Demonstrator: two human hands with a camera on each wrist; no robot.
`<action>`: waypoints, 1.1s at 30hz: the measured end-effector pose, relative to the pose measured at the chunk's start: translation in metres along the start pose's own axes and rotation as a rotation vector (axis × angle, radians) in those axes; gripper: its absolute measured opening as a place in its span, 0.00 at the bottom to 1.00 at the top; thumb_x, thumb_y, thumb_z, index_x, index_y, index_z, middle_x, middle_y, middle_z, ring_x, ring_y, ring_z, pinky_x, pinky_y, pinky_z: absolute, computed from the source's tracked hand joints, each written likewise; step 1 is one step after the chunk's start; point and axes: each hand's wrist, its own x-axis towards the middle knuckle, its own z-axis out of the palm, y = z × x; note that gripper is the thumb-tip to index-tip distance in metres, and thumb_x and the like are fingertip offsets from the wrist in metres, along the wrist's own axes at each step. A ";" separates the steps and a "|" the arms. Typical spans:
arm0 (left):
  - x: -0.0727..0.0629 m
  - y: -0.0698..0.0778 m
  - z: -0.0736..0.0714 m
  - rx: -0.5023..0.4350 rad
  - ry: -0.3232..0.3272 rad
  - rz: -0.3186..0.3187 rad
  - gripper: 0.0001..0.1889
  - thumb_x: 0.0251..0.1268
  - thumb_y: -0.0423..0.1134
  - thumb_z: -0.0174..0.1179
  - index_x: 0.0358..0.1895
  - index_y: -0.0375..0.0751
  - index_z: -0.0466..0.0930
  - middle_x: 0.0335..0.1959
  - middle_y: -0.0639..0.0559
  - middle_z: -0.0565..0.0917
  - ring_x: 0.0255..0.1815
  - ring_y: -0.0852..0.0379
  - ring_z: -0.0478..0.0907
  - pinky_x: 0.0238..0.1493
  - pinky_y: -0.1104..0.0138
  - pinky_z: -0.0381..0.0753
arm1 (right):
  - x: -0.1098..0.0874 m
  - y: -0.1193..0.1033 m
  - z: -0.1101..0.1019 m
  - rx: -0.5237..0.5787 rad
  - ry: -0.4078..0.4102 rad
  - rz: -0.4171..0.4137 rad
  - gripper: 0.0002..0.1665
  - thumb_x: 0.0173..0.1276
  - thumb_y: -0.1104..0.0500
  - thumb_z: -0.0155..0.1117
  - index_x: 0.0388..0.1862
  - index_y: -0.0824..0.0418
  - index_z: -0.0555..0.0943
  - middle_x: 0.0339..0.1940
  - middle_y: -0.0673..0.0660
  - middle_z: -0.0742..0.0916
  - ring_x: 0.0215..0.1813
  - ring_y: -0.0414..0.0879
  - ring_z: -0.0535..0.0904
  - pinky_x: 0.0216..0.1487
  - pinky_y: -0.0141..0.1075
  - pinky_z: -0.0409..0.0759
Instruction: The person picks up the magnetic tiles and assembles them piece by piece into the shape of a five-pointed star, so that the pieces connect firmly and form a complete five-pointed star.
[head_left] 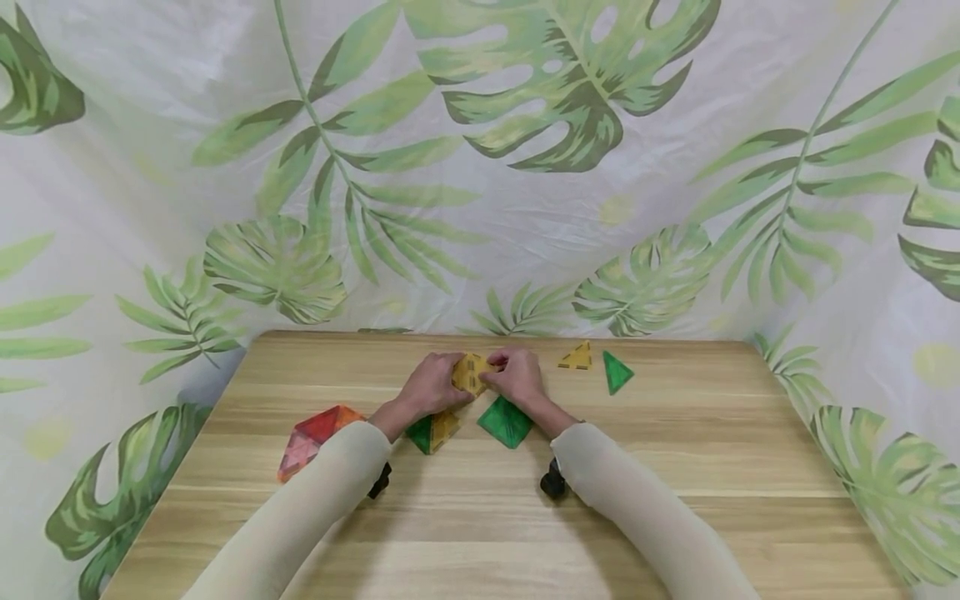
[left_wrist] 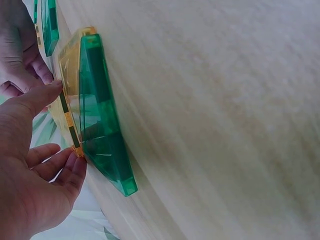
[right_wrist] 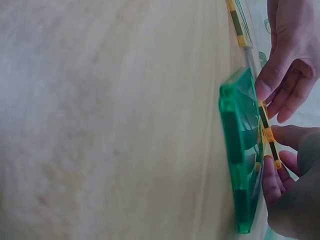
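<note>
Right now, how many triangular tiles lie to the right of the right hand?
2: the yellow triangle is nearer the right hand, the green triangle farther right; the right sleeve may hide others.

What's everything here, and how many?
Table: 1, light wood, bottom half
Leafy backdrop: 1, pale and green, behind
Multicolour tile shape: 1, red, pink, orange, left
Two-colour tile shape: 1, green and yellow, centre-left
Yellow tiles: unclear count, yellow, centre
Green diamond: 1, green, below those
Yellow triangle: 1, yellow, back right
Green triangle: 1, green, right of that
Wrist gadgets: 2, black, lower middle
Sleeves: 2, cream, bottom
Left hand: 1, bare, pinching yellow tiles
Right hand: 1, bare, pinching yellow tiles
</note>
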 end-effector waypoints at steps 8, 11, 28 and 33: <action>-0.001 0.001 -0.003 -0.001 -0.026 0.008 0.42 0.60 0.46 0.80 0.73 0.27 0.73 0.65 0.32 0.82 0.64 0.36 0.80 0.66 0.50 0.80 | -0.002 0.000 0.000 -0.048 -0.035 -0.024 0.13 0.61 0.60 0.84 0.41 0.64 0.92 0.39 0.57 0.93 0.43 0.50 0.89 0.48 0.43 0.88; -0.001 0.002 -0.004 0.003 -0.031 0.031 0.42 0.61 0.46 0.79 0.73 0.27 0.73 0.66 0.32 0.81 0.66 0.35 0.78 0.68 0.48 0.79 | -0.003 0.002 -0.004 -0.034 -0.053 -0.027 0.13 0.62 0.60 0.83 0.43 0.65 0.91 0.41 0.58 0.93 0.45 0.51 0.88 0.50 0.45 0.87; 0.015 0.044 0.002 -0.093 -0.022 0.135 0.37 0.70 0.50 0.73 0.75 0.34 0.72 0.73 0.36 0.76 0.75 0.37 0.72 0.72 0.46 0.75 | -0.018 0.037 -0.087 0.014 -0.090 0.005 0.17 0.69 0.58 0.77 0.52 0.67 0.89 0.51 0.63 0.91 0.55 0.60 0.88 0.52 0.51 0.89; 0.022 0.065 0.008 -0.123 -0.050 0.163 0.35 0.73 0.50 0.69 0.76 0.35 0.71 0.74 0.38 0.76 0.75 0.39 0.72 0.73 0.48 0.75 | -0.025 0.056 -0.115 0.014 -0.086 -0.098 0.16 0.68 0.62 0.77 0.50 0.71 0.89 0.52 0.66 0.90 0.53 0.63 0.88 0.49 0.47 0.90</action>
